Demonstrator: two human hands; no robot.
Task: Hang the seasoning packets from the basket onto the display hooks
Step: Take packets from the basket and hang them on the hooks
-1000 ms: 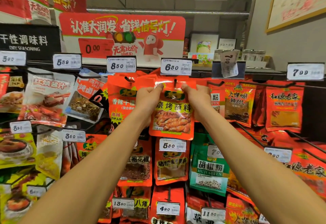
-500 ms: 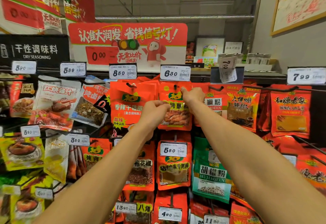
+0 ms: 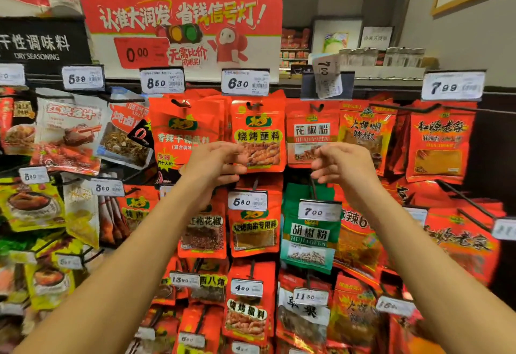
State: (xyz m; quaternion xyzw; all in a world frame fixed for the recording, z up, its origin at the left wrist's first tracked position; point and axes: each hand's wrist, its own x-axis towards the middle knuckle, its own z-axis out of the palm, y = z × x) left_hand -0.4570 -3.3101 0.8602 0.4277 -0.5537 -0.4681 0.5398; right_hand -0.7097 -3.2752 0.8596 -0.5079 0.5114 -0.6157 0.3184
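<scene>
Where the head view looks at the rack, an orange seasoning packet (image 3: 258, 136) hangs upright from its display hook (image 3: 253, 105), directly below the price tag marked 6.30 (image 3: 245, 82); both hands are raised in front of it and neither holds anything. The left hand (image 3: 215, 162) sits at the packet's lower left corner, its fingers loosely curled and slightly parted, the fingertips (image 3: 238, 155) overlapping the packet's lower left edge, though whether they touch it cannot be told; the right hand (image 3: 342, 165) hovers to the packet's right, apart from it, in front of the neighbouring red packet (image 3: 311, 133), its fingers also loosely bent with gaps between them. The packet thus lies between the two hands and a little above them, free of any grip. To its left hangs another orange packet (image 3: 185, 130) under the tag marked 8.50 (image 3: 162, 82); below it hangs a further orange packet (image 3: 255, 231) with a tag marked 5.80 (image 3: 247, 201); just beside that, a green packet (image 3: 308, 242) carries a tag marked 7.00 (image 3: 319, 211). A red promotional sign (image 3: 184, 30) stands above the rack.
</scene>
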